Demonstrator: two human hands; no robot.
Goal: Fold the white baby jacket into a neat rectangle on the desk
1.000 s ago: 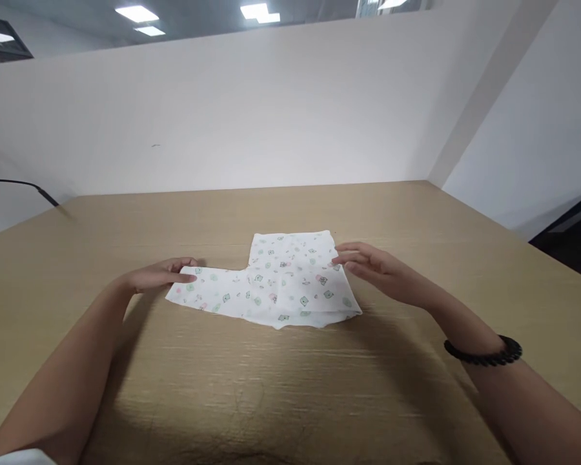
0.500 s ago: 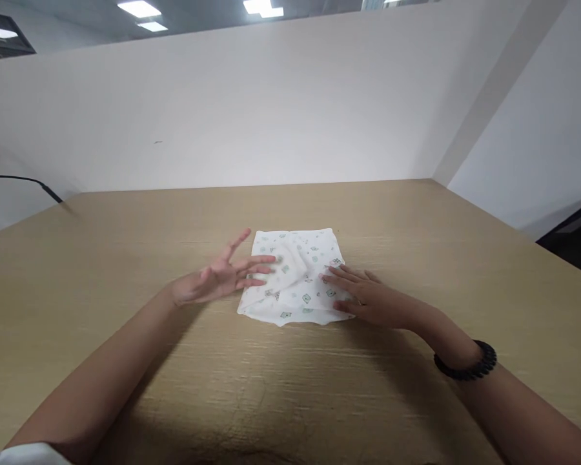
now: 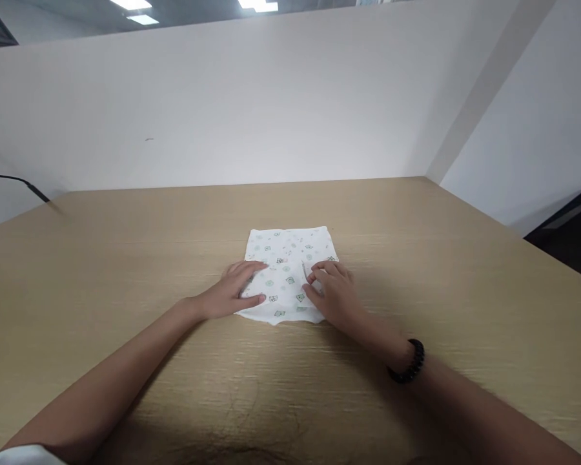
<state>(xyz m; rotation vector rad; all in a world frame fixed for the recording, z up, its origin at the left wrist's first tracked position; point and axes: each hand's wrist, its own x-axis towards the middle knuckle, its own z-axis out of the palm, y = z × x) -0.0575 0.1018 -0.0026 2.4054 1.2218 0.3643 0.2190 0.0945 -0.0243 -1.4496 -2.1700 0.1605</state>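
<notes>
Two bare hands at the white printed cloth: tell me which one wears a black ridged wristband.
The right hand, at the right side of the white printed cloth: a black ridged wristband circles that arm, while the left hand has none.

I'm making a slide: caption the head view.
Left hand spread, right hand curled, both at a patterned white cloth on a table.

The cloth (image 3: 285, 284) reaches me as white, scattered with small green and dark prints; I see a finely streaked tan table (image 3: 174, 226), white wall (image 3: 271, 116), black bracelet (image 3: 416, 363).
</notes>
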